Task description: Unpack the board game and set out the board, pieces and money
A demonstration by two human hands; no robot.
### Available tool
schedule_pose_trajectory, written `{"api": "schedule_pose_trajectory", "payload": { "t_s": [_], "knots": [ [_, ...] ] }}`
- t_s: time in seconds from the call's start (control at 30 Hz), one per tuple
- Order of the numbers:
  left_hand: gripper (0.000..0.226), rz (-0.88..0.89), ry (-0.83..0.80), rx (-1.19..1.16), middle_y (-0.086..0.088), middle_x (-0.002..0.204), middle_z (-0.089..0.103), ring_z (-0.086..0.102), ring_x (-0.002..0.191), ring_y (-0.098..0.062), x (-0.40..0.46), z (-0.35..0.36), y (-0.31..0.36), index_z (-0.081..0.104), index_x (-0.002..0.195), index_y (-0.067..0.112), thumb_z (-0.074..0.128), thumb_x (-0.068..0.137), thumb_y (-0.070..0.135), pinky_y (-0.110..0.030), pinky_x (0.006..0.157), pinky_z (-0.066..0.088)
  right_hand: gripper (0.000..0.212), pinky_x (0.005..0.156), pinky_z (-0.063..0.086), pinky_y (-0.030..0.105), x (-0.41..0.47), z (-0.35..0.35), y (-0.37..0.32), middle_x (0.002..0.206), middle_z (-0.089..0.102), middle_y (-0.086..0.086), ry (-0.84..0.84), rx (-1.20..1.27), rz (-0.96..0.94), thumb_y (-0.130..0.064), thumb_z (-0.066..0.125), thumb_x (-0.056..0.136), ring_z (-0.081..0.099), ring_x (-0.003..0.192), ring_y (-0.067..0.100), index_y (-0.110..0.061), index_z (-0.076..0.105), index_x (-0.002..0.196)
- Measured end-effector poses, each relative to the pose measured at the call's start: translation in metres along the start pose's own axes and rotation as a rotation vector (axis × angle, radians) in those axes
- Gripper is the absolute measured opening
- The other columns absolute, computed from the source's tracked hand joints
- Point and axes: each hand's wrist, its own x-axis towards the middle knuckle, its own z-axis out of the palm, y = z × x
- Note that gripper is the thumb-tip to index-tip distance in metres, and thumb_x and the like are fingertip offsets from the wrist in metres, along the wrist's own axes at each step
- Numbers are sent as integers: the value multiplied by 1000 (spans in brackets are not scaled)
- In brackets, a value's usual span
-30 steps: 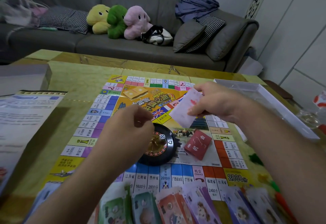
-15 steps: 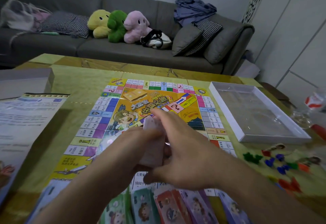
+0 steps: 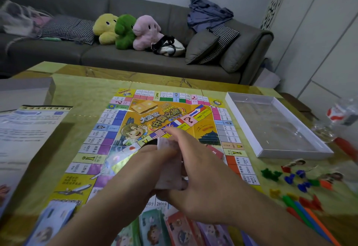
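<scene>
Lying flat on a glossy yellow-green table [image 3: 81,94], the board [image 3: 203,117] faces a grey sofa [image 3: 155,59] holding three plush toys [image 3: 126,30]. Both the left hand [image 3: 143,164] and right hand [image 3: 199,180] grip a pale card stack [image 3: 168,166] above it. Money [image 3: 155,230] lines the near edge; pieces [image 3: 298,181] lie scattered to the right.

Yellow-green marbled worktop [image 3: 81,90], carrying game board [image 3: 170,114] at centre, clear tray [image 3: 279,127] at 2 o'clock, coloured pieces [image 3: 296,180] at 4, money stacks [image 3: 174,226] at 6, printed sheet [image 3: 25,129] at 9, grey box [image 3: 25,90] at 10.
</scene>
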Motion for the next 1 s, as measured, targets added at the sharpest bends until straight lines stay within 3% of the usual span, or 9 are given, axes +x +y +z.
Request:
{"api": "schedule_pose_trajectory", "payload": {
  "t_s": [0.2,0.37,0.43,0.5,0.57,0.7,0.77,0.87,1.0],
  "knots": [
    [12,53,-71,40,-25,90,71,65,86,-34,11,-13,-4,72,94,3,68,91,14,-51,86,52,90,90,52,23,3,-5,5,139,47,-29,16,-4,-9,-43,86,82,54,118,-4,-47,26,149],
    [17,87,-24,-48,-18,89,78,73,77,-34,14,-19,-9,73,105,5,62,94,14,-48,81,57,103,102,51,26,4,-9,5,148,37,-24,-67,33,82,-44,93,74,48,132,-2,-51,18,145],
    [20,111,12,-71,-16,94,80,76,86,-35,14,-18,-10,76,103,9,57,99,16,-54,90,57,83,84,57,21,2,-3,-2,133,45,-17,-4,91,158,-51,90,75,56,115,-4,-42,29,130],
    [24,146,62,-102,-11,95,81,76,87,-31,18,-17,-12,78,97,15,55,101,19,-48,85,57,56,75,60,28,4,5,-7,117,49,-12,133,122,196,-58,80,82,59,100,2,-34,37,110],
    [26,145,92,-141,-6,94,81,76,83,-26,19,-15,-12,78,96,18,53,103,22,-42,78,58,45,72,60,35,9,11,-8,108,50,-12,217,128,200,-59,74,86,60,92,7,-31,42,99],
    [30,154,106,-187,-9,100,81,78,93,-31,18,-13,-11,76,109,20,47,107,29,-47,83,59,35,57,53,15,23,9,-15,95,67,-11,233,232,229,-49,76,90,67,78,2,-27,50,93],
    [27,158,118,-221,-12,100,80,78,93,-30,19,-18,-9,75,110,19,49,105,26,-41,76,59,24,58,51,11,28,9,-21,100,71,-18,166,282,167,-34,76,93,68,81,-7,-22,55,94],
    [25,147,112,-217,-10,101,80,77,88,-24,24,-24,-8,75,112,20,53,103,27,-32,64,58,20,62,56,23,37,11,-23,97,71,-17,154,177,117,-28,75,92,68,81,1,-23,56,94],
    [24,89,112,-179,-4,104,81,78,96,-24,35,-27,0,75,116,25,58,102,34,-40,77,57,16,62,51,21,53,14,-22,87,63,-13,118,11,89,-27,70,90,61,80,3,-30,56,95]
  ]
}}
